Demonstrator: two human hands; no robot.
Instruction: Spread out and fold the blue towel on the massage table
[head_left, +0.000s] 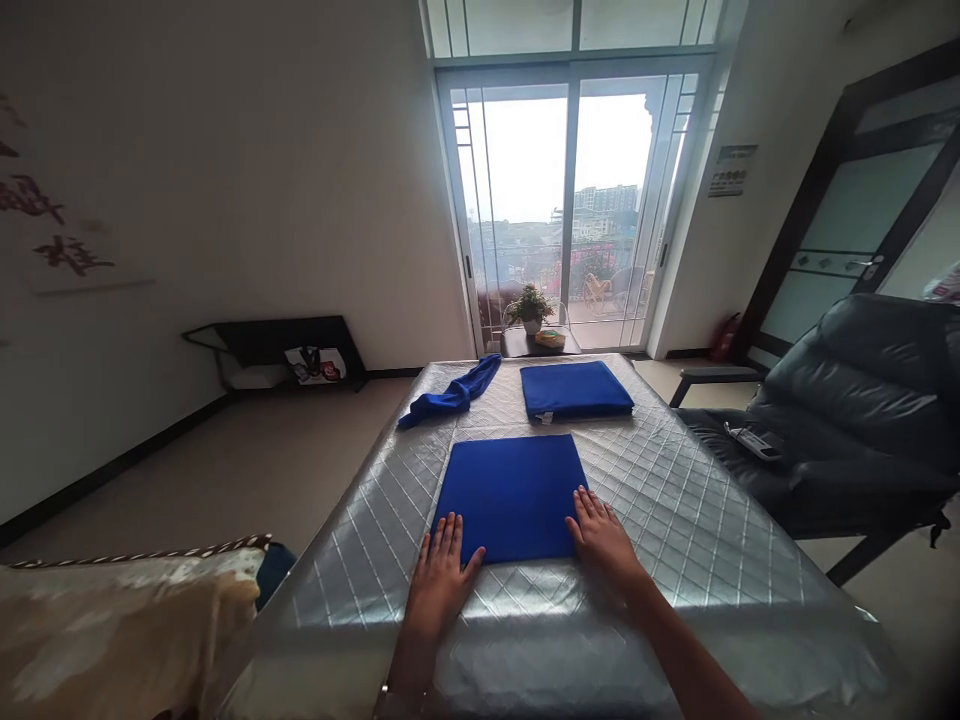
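A folded blue cloth [514, 495] lies flat and square on the table with the silver quilted cover [675, 500]. My left hand [441, 577] rests flat at its near left corner, fingers stretched out and together. My right hand [600, 532] lies flat at its near right corner, fingers spread onto the cloth's edge. Neither hand holds anything. Farther back sits a second folded blue cloth [575, 389], thicker, with a small white tag at its front. An unfolded, crumpled blue cloth [452, 394] lies at the far left of the table.
A black leather armchair [847, 410] stands right of the table with a remote [754, 441] on its seat. A small side table with a potted plant [531, 307] stands before the glass balcony doors. A patterned cushion [120, 620] is at the near left. A low black shelf [277, 350] lines the left wall.
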